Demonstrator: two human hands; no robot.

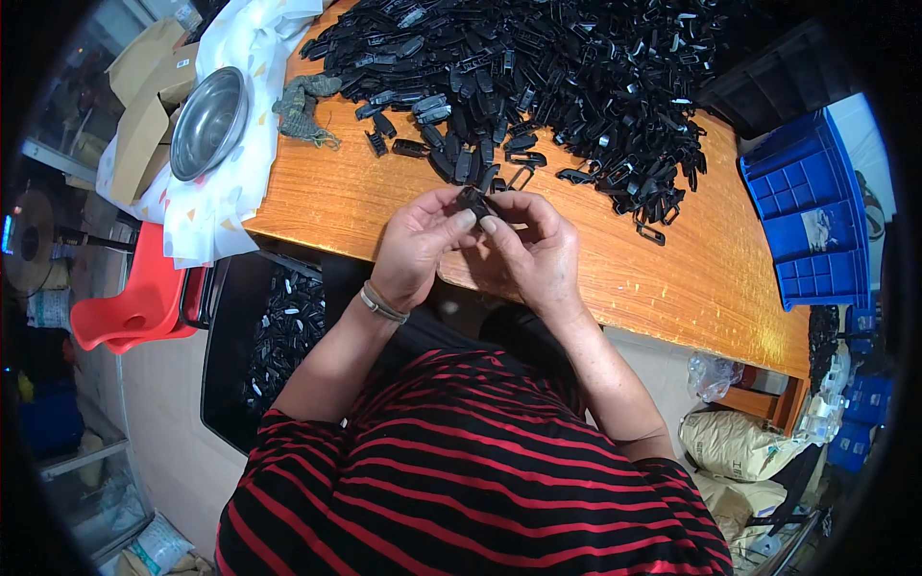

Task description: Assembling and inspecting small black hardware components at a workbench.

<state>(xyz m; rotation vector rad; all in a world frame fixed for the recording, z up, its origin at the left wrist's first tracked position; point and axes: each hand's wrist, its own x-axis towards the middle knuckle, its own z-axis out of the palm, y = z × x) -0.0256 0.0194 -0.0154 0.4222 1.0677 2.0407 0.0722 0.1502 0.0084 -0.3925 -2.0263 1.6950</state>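
Observation:
Between my two hands is a small black plastic part (473,202), held just over the near edge of the wooden table (331,197). My left hand (415,245), with a band at the wrist, pinches it between thumb and fingers. From the other side my right hand (540,252) grips it too, thumb tip close to the left thumb. Fingers cover much of the part, so its exact kind is hidden. Just beyond lies a big heap of black plastic parts (538,72), some clip-shaped and some like open frames. A loose frame-shaped piece (521,179) rests near my fingertips.
At the left, a metal bowl (209,125) sits on white sheeting beside a cardboard box (149,120). A patterned cloth (305,108) lies by the heap. Below are a red chair (134,302) and a black tub (226,355) of parts. Blue crate (812,216) and sacks (740,442) stand right.

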